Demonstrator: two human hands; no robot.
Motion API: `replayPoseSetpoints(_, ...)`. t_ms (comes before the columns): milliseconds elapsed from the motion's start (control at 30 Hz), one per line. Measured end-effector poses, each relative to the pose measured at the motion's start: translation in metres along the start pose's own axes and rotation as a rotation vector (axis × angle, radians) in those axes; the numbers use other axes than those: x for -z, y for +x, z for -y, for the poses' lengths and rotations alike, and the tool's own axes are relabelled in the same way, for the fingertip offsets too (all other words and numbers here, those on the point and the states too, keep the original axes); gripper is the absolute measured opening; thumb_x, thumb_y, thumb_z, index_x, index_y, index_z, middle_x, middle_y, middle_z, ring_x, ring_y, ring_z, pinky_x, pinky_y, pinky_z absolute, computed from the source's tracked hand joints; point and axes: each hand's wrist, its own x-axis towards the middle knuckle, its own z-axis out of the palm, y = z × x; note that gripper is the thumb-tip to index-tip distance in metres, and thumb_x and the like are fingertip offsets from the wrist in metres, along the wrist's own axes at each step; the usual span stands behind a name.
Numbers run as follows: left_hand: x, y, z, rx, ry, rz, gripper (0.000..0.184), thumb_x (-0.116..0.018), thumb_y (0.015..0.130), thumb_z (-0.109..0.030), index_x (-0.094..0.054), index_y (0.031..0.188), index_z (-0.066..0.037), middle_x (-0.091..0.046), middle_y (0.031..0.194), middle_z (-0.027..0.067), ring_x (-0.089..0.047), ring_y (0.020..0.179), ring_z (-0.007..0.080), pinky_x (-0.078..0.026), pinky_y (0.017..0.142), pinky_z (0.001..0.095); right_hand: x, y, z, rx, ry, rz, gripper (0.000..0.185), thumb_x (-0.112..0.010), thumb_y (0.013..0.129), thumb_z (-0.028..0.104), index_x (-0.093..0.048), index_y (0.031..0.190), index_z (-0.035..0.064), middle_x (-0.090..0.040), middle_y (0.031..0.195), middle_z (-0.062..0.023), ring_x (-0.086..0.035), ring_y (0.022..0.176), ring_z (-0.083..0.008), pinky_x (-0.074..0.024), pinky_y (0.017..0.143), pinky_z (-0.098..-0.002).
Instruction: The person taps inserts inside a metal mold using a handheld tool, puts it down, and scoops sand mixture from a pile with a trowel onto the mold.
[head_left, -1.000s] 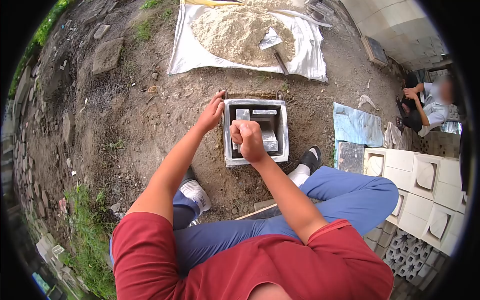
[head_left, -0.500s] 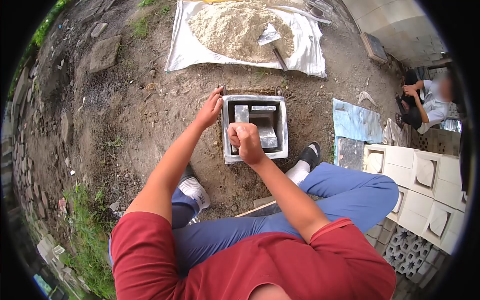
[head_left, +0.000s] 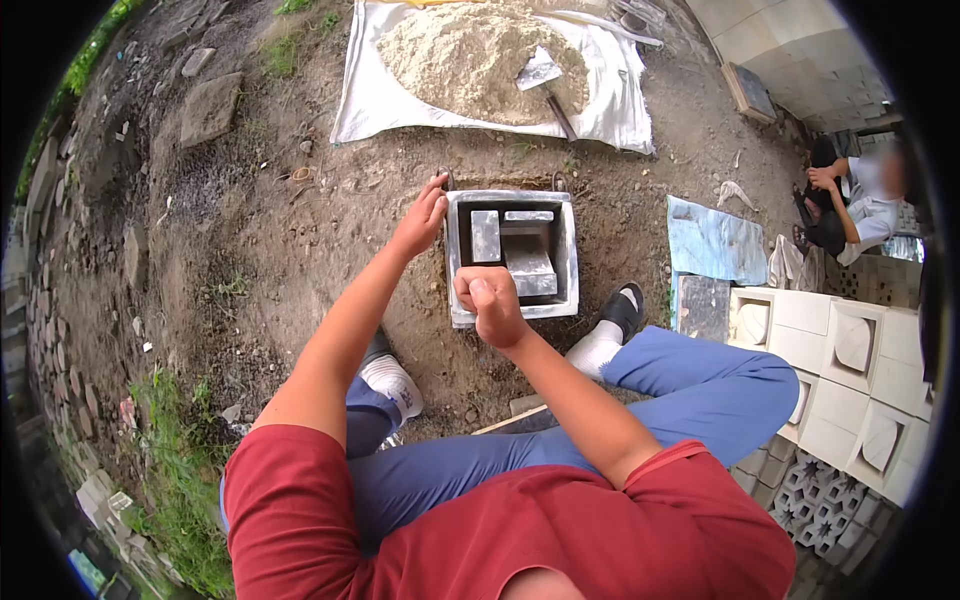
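A square grey metal mould (head_left: pixel 568 255) stands on the dirt between my feet, with metal blocks (head_left: pixel 485 237) inside it. My left hand (head_left: pixel 420 222) rests at the mould's upper left corner, its fingers stretched out along the outer edge. Over the lower left part of the mould is my right hand (head_left: pixel 490 300), its fingers curled into a fist. Whatever that fist may hold is hidden. It covers the lower left of the mould's inside.
Beyond the mould, a white sheet (head_left: pixel 365 105) bears a sandy heap (head_left: pixel 450 65) and a trowel (head_left: pixel 540 70). Pale blocks (head_left: pixel 800 325) and a blue sheet (head_left: pixel 715 243) lie to the right. A person (head_left: pixel 865 210) sits at the far right.
My right hand has moved down a little toward me, showing more of the left block in the mould. My left hand stays at the corner.
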Motion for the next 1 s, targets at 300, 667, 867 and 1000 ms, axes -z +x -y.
replayPoseSetpoints(300,0.0,0.005,0.001,0.006,0.031,-0.013,0.032,-0.037,0.111,-0.028,-0.053,0.114,0.0,-0.037,0.162,0.0177,-0.028,0.153,0.0392,-0.028,0.121,0.0439,0.007,-0.006,-0.021,-0.005,0.113,-0.171,0.051,-0.043,0.1,0.039,-0.041,0.064,0.0026,-0.032,0.057,0.0027,-0.028,0.053,-0.0083,-0.0218,0.05,-0.0303)
replayPoseSetpoints(667,-0.005,-0.003,0.001,0.011,-0.013,-0.027,0.031,-0.04,0.109,-0.026,-0.054,0.111,0.001,-0.04,0.158,0.0205,-0.033,0.15,0.0419,-0.03,0.12,0.0444,0.011,0.003,-0.038,0.015,0.066,-0.159,0.05,-0.039,0.102,0.036,-0.039,0.063,0.0048,-0.032,0.056,0.0025,-0.028,0.052,-0.0082,-0.0218,0.049,-0.0296)
replayPoseSetpoints(867,-0.003,-0.001,0.005,-0.01,-0.003,-0.033,0.03,-0.04,0.109,-0.025,-0.054,0.111,0.001,-0.041,0.158,0.0209,-0.032,0.15,0.0425,-0.029,0.12,0.0446,0.032,0.043,0.003,0.059,0.17,-0.191,0.052,-0.035,0.103,0.041,-0.034,0.063,0.0083,-0.032,0.056,0.001,-0.027,0.052,-0.0101,-0.0234,0.051,-0.0304)
replayPoseSetpoints(1000,-0.005,0.001,0.008,0.004,-0.041,-0.021,0.029,-0.04,0.109,-0.024,-0.054,0.111,0.001,-0.039,0.159,0.0213,-0.03,0.152,0.0423,-0.028,0.121,0.0445,0.046,0.07,0.01,0.103,0.155,-0.18,0.051,-0.034,0.104,0.04,-0.035,0.064,0.0081,-0.032,0.056,0.001,-0.028,0.053,-0.0102,-0.0242,0.051,-0.0306)
